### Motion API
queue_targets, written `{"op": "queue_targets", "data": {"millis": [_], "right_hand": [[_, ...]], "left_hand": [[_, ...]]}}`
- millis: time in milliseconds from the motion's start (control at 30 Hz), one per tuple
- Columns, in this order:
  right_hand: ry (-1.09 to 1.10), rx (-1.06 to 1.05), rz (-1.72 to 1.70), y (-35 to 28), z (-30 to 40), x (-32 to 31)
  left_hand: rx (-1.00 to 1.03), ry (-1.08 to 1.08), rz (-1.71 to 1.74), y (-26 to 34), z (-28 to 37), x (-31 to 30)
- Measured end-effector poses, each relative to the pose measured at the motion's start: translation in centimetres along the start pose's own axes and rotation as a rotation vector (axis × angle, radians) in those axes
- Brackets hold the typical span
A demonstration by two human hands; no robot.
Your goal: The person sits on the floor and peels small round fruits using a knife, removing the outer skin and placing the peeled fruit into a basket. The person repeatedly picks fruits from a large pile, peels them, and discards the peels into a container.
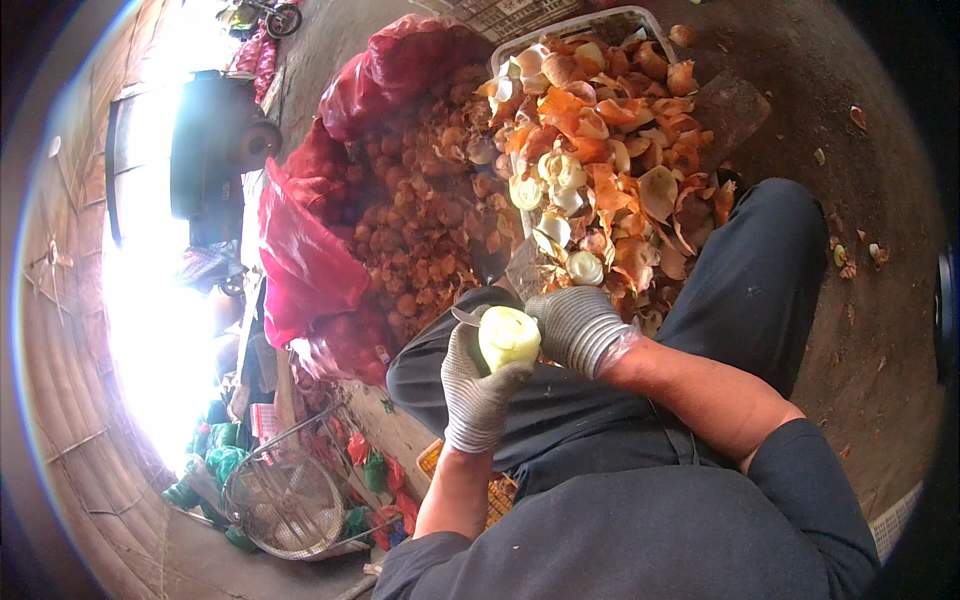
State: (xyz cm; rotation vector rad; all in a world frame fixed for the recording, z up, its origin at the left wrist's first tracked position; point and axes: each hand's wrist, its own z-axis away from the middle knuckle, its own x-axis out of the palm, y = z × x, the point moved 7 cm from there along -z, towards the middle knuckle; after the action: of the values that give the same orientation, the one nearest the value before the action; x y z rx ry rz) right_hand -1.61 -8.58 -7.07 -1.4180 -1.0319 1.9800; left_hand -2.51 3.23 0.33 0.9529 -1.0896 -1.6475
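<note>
My left hand (480, 390), in a striped grey work glove, holds a peeled pale onion (510, 337) above my lap. A curved knife blade (466, 316) shows at the onion's upper left; its handle is hidden. My right hand (574, 326), gloved alike, is closed at the onion's right side, and whether it grips the knife cannot be seen. Beyond my hands, a heap of orange onion skins (615, 172) fills and overflows a pale plastic crate (637, 13). Left of it, unpeeled onions (386, 240) and loose skins lie among red mesh sacks (307, 247).
A large round wire-mesh basket (289, 502) lies at the lower left near green and red net bags (225, 454). A yellow crate (499, 502) is partly beneath me. Another crate (510, 15) stands at the top. A wheeled vehicle (214, 157) is at the far left. Scraps lie on the floor (862, 315).
</note>
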Motion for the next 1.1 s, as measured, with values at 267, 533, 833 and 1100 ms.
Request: {"op": "queue_targets", "data": {"millis": [267,533,833,1100], "right_hand": [[-0.055,-0.025,-0.087,0.0,0.8,-0.9],[0.148,-0.146,-0.303,2.2,-0.3,-1.0],[0.003,0.323,-0.034,6.1,-0.9,-2.5],[0.006,0.511,-0.131,10.1,-3.2,-1.8]], "left_hand": [[-0.065,-0.348,0.075,-1.0,-3.1,-1.6],[-0.041,-0.432,-0.007,-2.6,-7.5,-1.0],[-0.121,-0.428,0.301,-2.5,-8.9,2.0],[-0.103,-0.269,0.192,-3.2,-9.5,-1.1]]}}
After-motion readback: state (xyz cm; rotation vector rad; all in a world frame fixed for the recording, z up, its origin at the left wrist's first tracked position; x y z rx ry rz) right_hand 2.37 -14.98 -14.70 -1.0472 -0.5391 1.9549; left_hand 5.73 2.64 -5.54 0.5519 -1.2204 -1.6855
